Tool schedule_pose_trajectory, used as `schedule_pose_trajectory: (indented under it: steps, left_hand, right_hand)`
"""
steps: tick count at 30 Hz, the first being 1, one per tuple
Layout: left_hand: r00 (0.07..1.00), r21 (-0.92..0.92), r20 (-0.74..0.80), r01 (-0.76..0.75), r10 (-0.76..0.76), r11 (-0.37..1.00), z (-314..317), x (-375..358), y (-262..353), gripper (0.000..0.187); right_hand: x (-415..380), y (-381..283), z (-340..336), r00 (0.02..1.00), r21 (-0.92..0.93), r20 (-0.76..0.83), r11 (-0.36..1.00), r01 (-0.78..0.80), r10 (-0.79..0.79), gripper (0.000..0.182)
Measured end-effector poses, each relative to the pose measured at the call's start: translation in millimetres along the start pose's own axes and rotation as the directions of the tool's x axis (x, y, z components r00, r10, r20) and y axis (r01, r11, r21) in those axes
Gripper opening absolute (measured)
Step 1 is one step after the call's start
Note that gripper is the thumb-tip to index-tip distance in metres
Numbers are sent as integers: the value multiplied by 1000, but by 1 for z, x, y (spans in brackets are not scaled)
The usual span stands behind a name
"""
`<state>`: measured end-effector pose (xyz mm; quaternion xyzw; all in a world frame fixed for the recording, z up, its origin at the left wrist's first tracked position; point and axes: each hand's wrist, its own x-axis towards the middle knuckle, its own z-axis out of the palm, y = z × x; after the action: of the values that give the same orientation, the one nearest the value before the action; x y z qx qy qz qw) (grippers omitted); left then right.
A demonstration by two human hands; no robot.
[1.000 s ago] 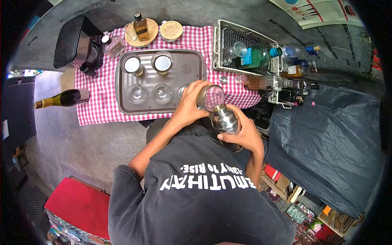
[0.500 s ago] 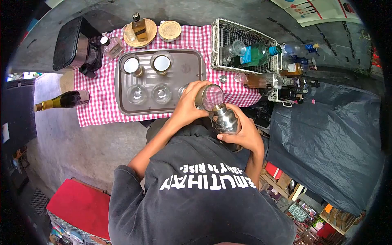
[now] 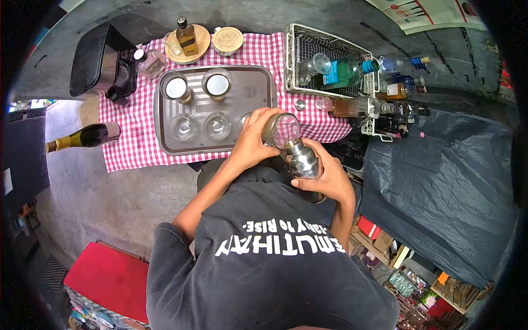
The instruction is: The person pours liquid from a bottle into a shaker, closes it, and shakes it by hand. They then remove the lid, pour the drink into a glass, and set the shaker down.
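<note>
My left hand (image 3: pixel 254 142) is closed around a clear glass (image 3: pixel 287 127), tipped so that its mouth shows. Gripped in my right hand (image 3: pixel 332 179) is a shiny metal cocktail shaker (image 3: pixel 302 161), tilted with its narrow top at the glass's rim. I cannot make out any liquid flowing between them. Beyond my left hand lies a brown serving tray (image 3: pixel 258 104). On it stand two glasses with white tops, a left one (image 3: pixel 176 88) and a right one (image 3: pixel 218 85). Two clear glasses (image 3: pixel 217 126) are nearer me, and another is partly hidden behind my left hand.
A checked cloth (image 3: pixel 135 135) covers the table. Bottles stand around the tray, including an amber one (image 3: pixel 187 41) on a wooden board. At the right, a wire basket (image 3: pixel 300 38) holds a green bottle (image 3: pixel 346 73). A black appliance (image 3: pixel 93 63) stands at the back left.
Both hands keep their hold on the glass and the shaker in almost the same place. Only a very slight shift of the hands and view shows.
</note>
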<state>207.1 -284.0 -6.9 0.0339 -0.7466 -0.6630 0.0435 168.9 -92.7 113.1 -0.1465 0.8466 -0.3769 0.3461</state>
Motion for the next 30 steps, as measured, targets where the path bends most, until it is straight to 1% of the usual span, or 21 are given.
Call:
schedule_pose_trajectory:
  steps: [3,5,12,15,18,20,23,26,28,30]
  left_hand:
    - [1000,36,-11,-7,7,999,-2,0,4,79]
    - [1000,41,-7,-11,12,999,-3,0,4,79]
    - [1000,56,-12,-16,17,998,-5,1,2,79]
    - [1000,74,-13,-4,5,997,-5,2,3,79]
    - [1000,40,-18,-12,12,999,-5,2,1,80]
    - [1000,37,-13,-4,5,999,-5,2,1,80]
    - [1000,42,-11,-3,3,999,-6,2,1,80]
    - [1000,51,-13,-5,6,999,-7,2,0,80]
    - [1000,55,-13,-2,3,998,-7,0,-1,80]
    - [1000,2,-14,6,-6,1000,-7,1,-1,81]
  right_hand:
    - [1,-2,1,1000,-11,-8,1000,4,-4,82]
    - [0,-5,1,1000,-2,-3,1000,-19,19,82]
    - [2,-2,2,1000,-6,4,1000,1,-1,82]
    - [3,-4,2,1000,4,7,1000,-16,16,82]
    - [3,-7,1,1000,-6,0,1000,-11,11,82]
    - [3,-9,1,999,-14,25,999,-47,47,83]
    - [4,-9,0,998,-4,41,999,-54,54,83]
    - [5,-3,2,1000,-5,13,1000,-5,5,84]
    - [5,-5,2,1000,2,24,1000,-20,20,83]
    - [7,-7,2,999,7,34,1000,-26,26,83]
